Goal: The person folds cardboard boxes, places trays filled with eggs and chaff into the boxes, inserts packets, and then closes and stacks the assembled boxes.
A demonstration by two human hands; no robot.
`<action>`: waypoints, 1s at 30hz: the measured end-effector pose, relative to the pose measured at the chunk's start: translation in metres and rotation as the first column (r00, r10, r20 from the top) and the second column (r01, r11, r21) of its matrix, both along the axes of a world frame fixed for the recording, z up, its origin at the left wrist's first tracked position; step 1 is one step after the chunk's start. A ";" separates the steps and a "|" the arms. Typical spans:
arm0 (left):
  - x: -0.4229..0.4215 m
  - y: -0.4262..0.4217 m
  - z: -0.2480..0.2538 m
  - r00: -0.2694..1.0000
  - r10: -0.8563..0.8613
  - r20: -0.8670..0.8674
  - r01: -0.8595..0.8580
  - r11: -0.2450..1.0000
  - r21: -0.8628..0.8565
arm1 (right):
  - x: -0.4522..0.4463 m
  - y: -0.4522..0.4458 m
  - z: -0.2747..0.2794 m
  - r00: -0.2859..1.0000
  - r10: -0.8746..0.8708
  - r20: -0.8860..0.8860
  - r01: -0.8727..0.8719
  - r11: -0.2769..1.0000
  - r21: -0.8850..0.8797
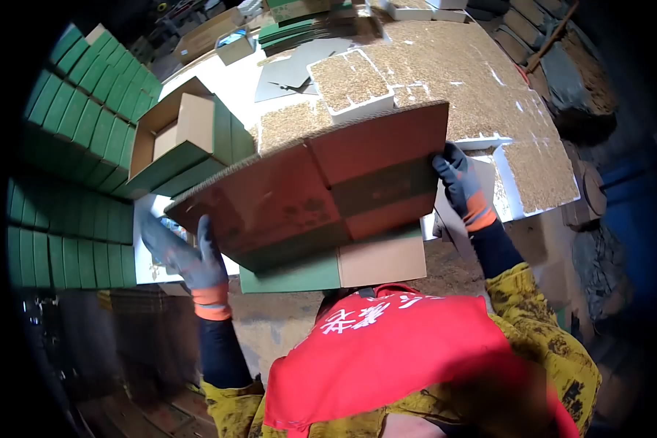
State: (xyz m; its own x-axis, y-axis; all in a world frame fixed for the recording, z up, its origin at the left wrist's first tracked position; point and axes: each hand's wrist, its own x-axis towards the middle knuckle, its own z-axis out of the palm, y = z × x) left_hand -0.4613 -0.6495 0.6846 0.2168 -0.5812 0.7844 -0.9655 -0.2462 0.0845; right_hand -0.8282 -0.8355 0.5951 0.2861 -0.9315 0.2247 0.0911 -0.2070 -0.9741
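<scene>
Right hand point(458, 186), in a grey and orange glove, is clamped on the right edge of the carton point(321, 193). Our left hand point(186, 255), gloved alike and blurred, has its thumb and fingers apart at the carton's lower left; we cannot tell whether it touches. The carton is tilted in front of us, over the near edge of the counter point(242, 95), its broad reddish-brown face crossed by darker bands. Below that face, a green flap point(292, 275) and a tan flap point(382, 263) lie side by side.

Beyond the carton, we see grain point(452, 58) spread across the counter in white trays, one tray point(361, 109) standing above its neighbours. To the left, an open box point(169, 175) sits beside stacked green boxes point(87, 80). Grey sheets point(314, 58) lie farther back, near a small open box point(235, 51). We wear a red apron point(394, 343) over yellow, dark-blotched sleeves point(536, 299).
</scene>
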 end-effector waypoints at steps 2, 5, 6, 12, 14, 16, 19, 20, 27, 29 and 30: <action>-0.008 0.006 0.035 0.977 -0.213 0.012 0.195 0.916 0.350 | -0.017 -0.007 0.003 0.992 0.077 -0.102 -0.075 0.997 0.026; -0.003 0.012 0.069 0.941 -0.249 -0.228 0.326 0.846 0.423 | -0.025 -0.002 0.019 0.949 -0.090 -0.301 0.051 0.989 -0.136; 0.002 0.013 0.080 0.876 -0.266 -0.403 0.433 0.801 0.413 | -0.021 0.003 0.031 0.938 -0.188 -0.291 0.118 0.963 -0.241; -0.014 0.012 0.092 0.571 -0.251 -0.782 0.784 0.447 0.430 | 0.063 0.063 0.139 0.830 -0.479 -0.285 -0.010 0.499 -0.867; -0.002 0.011 0.087 0.513 -0.303 -0.803 0.846 0.337 0.413 | 0.097 0.077 0.149 0.705 -0.395 -0.589 -0.344 0.536 -0.771; 0.001 0.009 0.091 0.462 -0.104 -0.881 0.853 0.325 0.409 | 0.110 0.081 0.127 0.678 -0.342 -0.651 -0.413 0.555 -0.722; 0.025 -0.012 0.088 0.461 -0.009 -0.887 0.883 0.101 0.458 | 0.098 0.095 0.122 0.694 -0.350 -0.629 -0.413 0.522 -0.746; 0.025 -0.016 0.089 0.411 0.043 -0.911 0.910 0.050 0.412 | 0.089 0.101 0.126 0.655 -0.331 -0.679 -0.472 0.523 -0.710; 0.021 -0.016 0.087 0.228 0.187 -0.955 0.948 0.180 0.262 | 0.057 0.126 0.119 0.768 -0.296 -0.568 -0.360 0.533 -0.765; 0.018 -0.018 0.086 0.214 -0.099 -0.972 0.928 0.331 0.170 | 0.049 0.136 0.119 0.706 -0.378 -0.598 -0.362 0.533 -0.765; 0.020 -0.016 0.094 0.258 -0.117 -0.959 0.871 0.457 0.179 | 0.044 0.135 0.122 0.688 -0.338 -0.642 -0.399 0.563 -0.724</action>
